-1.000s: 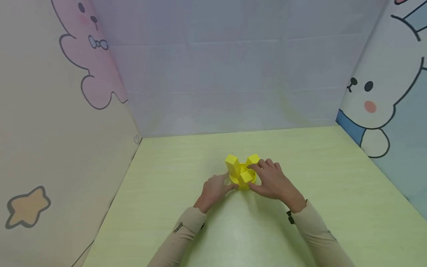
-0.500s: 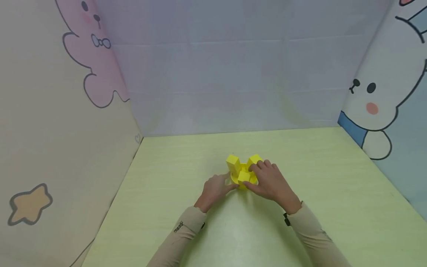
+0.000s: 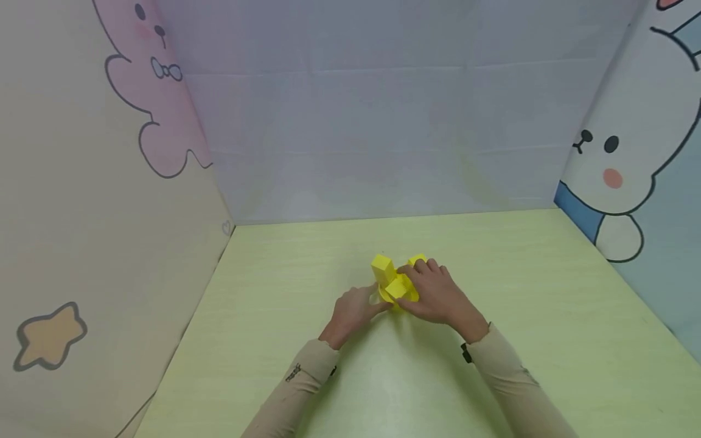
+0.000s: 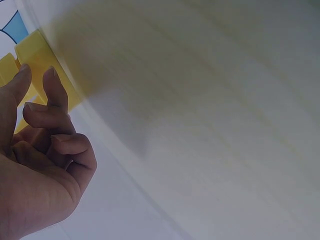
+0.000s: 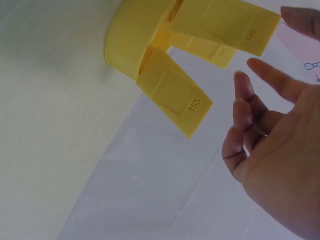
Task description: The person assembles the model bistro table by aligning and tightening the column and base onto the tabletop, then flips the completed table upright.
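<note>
A round yellow cup (image 5: pixel 125 37) stands on the table, and yellow blocks rise out of it. In the right wrist view these are flat-sided blocks; one block (image 5: pixel 175 95) is marked 155, and the near block (image 5: pixel 235 22) is marked 149. My left hand (image 3: pixel 352 311) holds the cup's left side between thumb and index finger, also seen on the cup (image 4: pixel 42 55) in the left wrist view. My right hand (image 3: pixel 437 296) reaches over the cup from the right and pinches the end of the near block. Its palm hides part of the cup.
A pale yellow-green table (image 3: pixel 296 261) surrounds the cup, with a plain grey-lilac wall (image 3: pixel 339 140) behind it. Side walls carry cartoon drawings, a bear on the left and a rabbit on the right.
My right hand has shifted left and inward over the cup. The near block has turned and tilted leftward. The left hand stays in place on the cup.
</note>
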The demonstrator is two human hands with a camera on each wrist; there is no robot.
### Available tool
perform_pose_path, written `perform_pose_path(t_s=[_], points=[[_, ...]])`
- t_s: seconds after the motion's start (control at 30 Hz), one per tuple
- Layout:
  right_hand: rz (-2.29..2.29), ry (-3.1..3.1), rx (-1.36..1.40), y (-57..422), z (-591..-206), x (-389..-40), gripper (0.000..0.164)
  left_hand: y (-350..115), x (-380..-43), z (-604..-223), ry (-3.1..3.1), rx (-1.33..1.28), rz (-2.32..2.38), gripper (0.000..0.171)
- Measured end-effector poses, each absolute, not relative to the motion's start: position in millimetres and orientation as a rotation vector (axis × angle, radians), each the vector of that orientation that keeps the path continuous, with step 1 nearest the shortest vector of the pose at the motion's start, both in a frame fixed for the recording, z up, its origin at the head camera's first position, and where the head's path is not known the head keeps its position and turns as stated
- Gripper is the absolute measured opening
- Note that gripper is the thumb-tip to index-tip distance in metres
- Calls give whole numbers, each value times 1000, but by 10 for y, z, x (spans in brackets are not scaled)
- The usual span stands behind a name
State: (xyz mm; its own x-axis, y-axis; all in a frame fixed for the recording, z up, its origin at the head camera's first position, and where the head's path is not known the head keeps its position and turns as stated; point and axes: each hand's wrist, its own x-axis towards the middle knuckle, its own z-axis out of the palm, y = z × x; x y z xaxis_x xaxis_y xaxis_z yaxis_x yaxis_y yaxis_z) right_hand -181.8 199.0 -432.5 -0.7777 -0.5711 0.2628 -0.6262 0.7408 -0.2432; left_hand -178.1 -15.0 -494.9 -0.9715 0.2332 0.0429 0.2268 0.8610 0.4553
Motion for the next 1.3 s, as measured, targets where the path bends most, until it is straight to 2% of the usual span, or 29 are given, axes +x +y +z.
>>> perform_pose_path(t_s=[0.1,0.17,0.23,0.43,0.67,0.9,1.3], points=[[545,-2795,1039,2007,-4335,-1863,44,-150,-1785,-4948,3019,364,727,58],[539,-2788,1046,2010,-4356,-1888,40,-150,-1784,-4948,3011,363,731,59],[502,-2759,1029,2000,-4380,-1906,37,-152,-1780,-4946,3003,367,743,60],[424,-2699,951,1946,-4418,-1926,46,-156,-1775,-4942,3007,380,747,60],[402,-2689,866,1909,-4424,-1955,41,-153,-1777,-4925,3000,370,742,66],[348,-2761,711,1894,-4435,-1982,56,-144,-1791,-4946,2986,343,716,67],[421,-2713,926,2019,-4397,-2030,41,-142,-1802,-4934,2984,317,699,71]])
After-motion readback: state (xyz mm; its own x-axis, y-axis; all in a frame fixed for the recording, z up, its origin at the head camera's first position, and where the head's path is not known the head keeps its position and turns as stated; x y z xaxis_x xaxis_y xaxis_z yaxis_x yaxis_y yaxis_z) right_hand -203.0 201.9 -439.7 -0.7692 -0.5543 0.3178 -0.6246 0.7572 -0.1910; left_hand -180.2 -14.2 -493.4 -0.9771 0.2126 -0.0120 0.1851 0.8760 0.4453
